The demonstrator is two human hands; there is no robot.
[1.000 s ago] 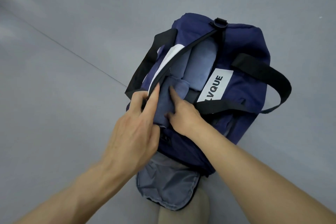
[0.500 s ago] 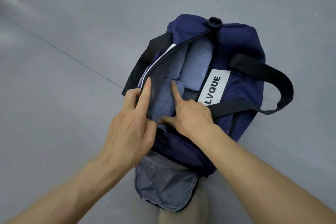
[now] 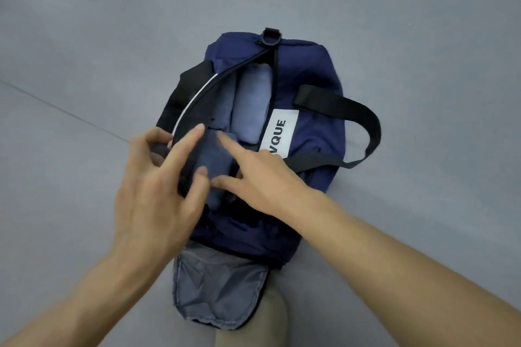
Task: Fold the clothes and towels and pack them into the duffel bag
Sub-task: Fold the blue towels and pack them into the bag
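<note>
Two hands are meeting over the near half of the duffel bag, which is lying on the grey surface with its long axis running straight away from the person and its zip mouth gaping along that axis. The dark blue folded piece is sitting inside the mouth at the near end, lengthwise with the bag and directly between the hands. The left hand is hovering with fingers spread and straight, its forefinger reaching along the left rim and its thumb touching the cloth. The right hand is pressing on the piece with forefinger and thumb stretched out; its other fingers are hidden. Neither hand is pinching anything, and both are about equally near. Beyond the piece, two paler blue rolls are filling the far half side by side, so the only open room seems to be downward at the near end. The left strap is lying against the left rim, while the right strap is looping clear off the right side beside the white label. A grey end flap is hanging open at the bag's near end, under the forearms.
</note>
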